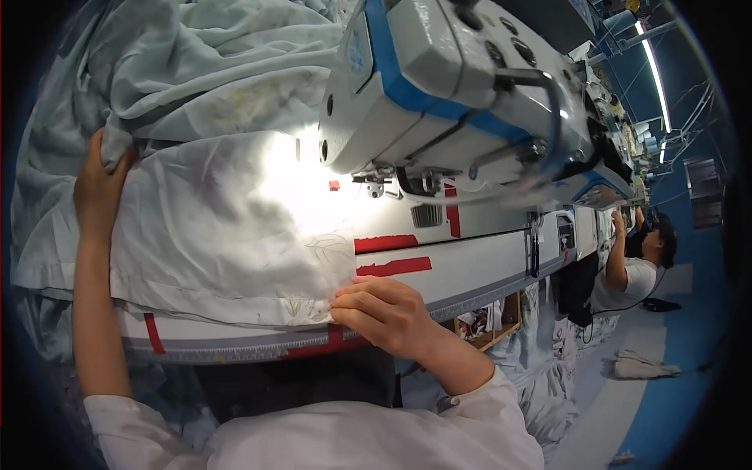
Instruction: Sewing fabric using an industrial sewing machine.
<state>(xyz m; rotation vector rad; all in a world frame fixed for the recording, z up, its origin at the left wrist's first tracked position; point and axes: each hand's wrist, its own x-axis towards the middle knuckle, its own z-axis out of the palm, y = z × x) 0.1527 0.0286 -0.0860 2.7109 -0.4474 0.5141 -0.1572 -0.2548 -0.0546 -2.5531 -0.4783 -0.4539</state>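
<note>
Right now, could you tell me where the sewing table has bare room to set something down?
The table is bare right of the right hand, between the red tape strips and the ruled front edge. Left of it, the pale fabric gripped by the left hand crowds everything; under the sewing machine is tight.

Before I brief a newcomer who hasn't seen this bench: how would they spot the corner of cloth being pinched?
Find the sewing machine on the white table. Pale cloth spreads left of it, and its near corner is held by the right hand. Only this corner sits at the table's edge, beside red tape.
</note>
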